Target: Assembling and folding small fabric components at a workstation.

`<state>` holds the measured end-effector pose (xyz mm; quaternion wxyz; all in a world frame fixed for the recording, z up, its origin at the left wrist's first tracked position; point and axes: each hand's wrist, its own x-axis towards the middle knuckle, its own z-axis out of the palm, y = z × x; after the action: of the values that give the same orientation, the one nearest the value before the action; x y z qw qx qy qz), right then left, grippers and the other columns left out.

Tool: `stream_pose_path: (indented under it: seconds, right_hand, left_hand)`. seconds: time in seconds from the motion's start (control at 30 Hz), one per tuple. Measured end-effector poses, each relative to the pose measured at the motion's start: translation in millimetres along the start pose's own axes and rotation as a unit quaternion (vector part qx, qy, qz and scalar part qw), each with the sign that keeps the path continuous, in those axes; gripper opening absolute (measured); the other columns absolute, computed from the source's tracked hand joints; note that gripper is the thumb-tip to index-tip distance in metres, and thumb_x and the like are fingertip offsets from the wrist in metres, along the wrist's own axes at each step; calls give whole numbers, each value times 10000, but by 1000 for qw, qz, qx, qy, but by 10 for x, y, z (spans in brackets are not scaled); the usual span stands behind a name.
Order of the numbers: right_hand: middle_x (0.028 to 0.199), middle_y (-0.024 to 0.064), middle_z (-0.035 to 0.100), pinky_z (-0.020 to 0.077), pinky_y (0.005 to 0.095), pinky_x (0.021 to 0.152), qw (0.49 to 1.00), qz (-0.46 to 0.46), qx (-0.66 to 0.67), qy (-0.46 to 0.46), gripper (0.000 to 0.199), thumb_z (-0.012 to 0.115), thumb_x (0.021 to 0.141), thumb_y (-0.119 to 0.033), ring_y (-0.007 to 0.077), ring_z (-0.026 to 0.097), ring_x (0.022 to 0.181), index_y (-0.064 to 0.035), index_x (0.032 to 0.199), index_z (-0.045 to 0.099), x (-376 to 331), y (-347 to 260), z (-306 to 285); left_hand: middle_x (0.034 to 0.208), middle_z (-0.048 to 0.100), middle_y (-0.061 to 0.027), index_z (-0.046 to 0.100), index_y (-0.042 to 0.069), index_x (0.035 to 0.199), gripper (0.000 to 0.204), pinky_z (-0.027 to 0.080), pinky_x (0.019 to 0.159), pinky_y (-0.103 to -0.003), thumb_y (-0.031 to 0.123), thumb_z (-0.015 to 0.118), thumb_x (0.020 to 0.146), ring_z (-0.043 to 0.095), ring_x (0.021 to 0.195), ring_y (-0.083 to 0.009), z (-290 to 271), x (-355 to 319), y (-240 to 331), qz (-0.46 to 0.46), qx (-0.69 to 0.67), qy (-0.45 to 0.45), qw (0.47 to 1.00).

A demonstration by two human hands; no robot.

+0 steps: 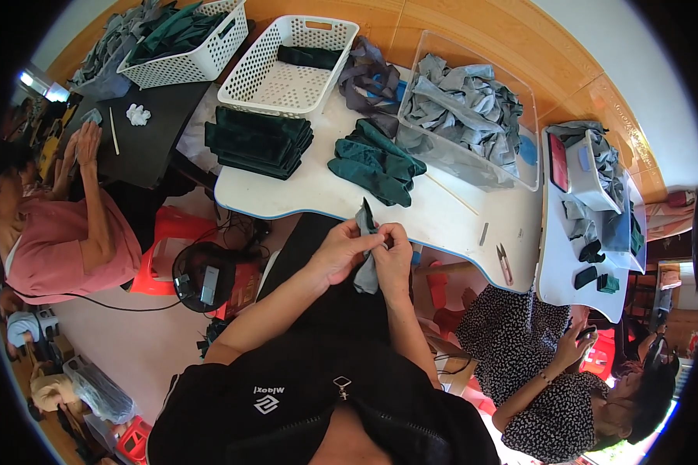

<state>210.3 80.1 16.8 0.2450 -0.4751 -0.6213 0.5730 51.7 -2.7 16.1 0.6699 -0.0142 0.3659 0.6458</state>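
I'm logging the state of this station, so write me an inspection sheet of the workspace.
Surface: white table with a blue edge, partly covered.
Job's things: grey-green fabric piece in the hands, in front of the table edge; dark green fabric stack and looser green pile on the table.
Clutter: snips and a thin stick lying near the clear bin.
Hands: left hand and right hand both pinch the fabric piece.
Cables: dark cable at left, away from the tabletop.
Surroundings: seated person in pink at left; another in patterned clothing at right.
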Motion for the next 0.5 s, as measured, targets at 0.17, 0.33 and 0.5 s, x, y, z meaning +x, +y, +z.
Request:
stream_pose_path:
  seconds: [0.17, 0.33, 0.5]
  right_hand:
    - [1234, 59, 737, 606, 371, 1045, 997, -41, 41, 56, 258, 840, 1062, 59, 197, 715, 1162, -37, 1301, 842, -11, 19, 70]
    - [1365, 112, 835, 639, 399, 1173, 996, -32, 75, 41, 421, 780, 1062, 122, 275, 812, 1328, -42, 1427, 912, 0, 68, 82]
    - [1407, 104, 802, 653, 385, 1107, 992, -68, 28, 100, 362, 820, 1082, 106, 236, 793, 1238, -17, 1416, 885, 69, 338, 243]
  left_hand:
    - [1486, 884, -93, 808, 9, 1616, 440, 696, 1181, -381, 81, 968, 1212, 868, 1372, -195, 163, -150, -182, 35, 38, 5, 999]
    - [1444, 869, -54, 808, 27, 1572, 337, 679, 1134, -348, 176, 907, 1286, 844, 1304, -143, 77, -166, -465, 37, 89, 46, 994]
    - [1253, 880, -80, 833, 20, 1331, 322, 611, 935, -358, 337, 883, 1325, 780, 1115, -134, -104, 3, -720, 120, 105, 77, 984]
